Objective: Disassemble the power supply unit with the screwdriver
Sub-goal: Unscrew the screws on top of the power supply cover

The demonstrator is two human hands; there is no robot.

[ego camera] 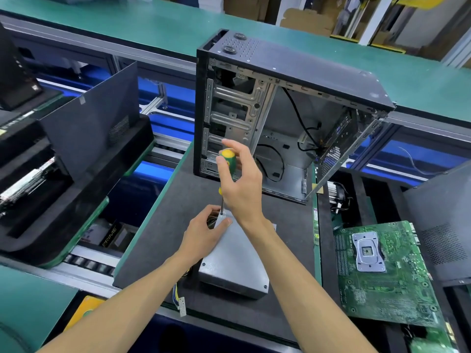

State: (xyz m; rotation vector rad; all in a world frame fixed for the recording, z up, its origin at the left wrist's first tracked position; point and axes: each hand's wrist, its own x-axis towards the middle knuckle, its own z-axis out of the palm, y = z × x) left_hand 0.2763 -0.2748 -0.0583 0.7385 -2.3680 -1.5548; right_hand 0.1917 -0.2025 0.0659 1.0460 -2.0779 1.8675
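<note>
A grey metal power supply unit (235, 261) lies on the dark mat (163, 238) in front of me, with coloured cables and a white connector (181, 305) trailing off its near left side. My left hand (204, 233) grips its far left corner, thumb on the top plate. My right hand (242, 182) holds a screwdriver (227, 160) with a green and yellow handle upright. The screwdriver's tip stands on a screw at that far corner, just beside my left thumb.
An open, emptied computer case (288, 110) stands upright behind the unit. A green motherboard (382, 273) lies on the black tray at right. A dark side panel (94, 118) leans in a black foam tray at left. Green conveyor benches surround the mat.
</note>
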